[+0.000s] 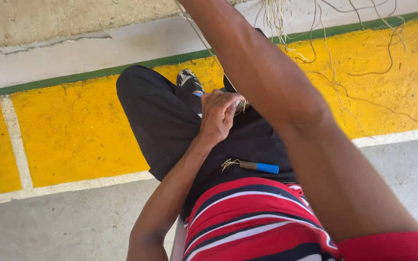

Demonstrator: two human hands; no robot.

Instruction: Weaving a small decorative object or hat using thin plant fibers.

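**Dry fibre strand pinched over the lap**

The left hand (218,113) is closed on a thin dry fibre strand (204,41), just above the black trousers (160,116). The strand looks light, limp and easily frayed, best pinched between fingertips. Its long axis runs up toward the frame's top edge. The right hand is out of view; its grip cannot be told. A blue-handled tool (260,166) lies on the lap.

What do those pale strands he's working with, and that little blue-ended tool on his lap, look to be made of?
The strands look like dry plant fibre: straw-coloured, thin, matte, frayed. The tool seems to have a smooth blue plastic end and a brown, perhaps wooden, middle; its tip is hidden by fibre scraps.
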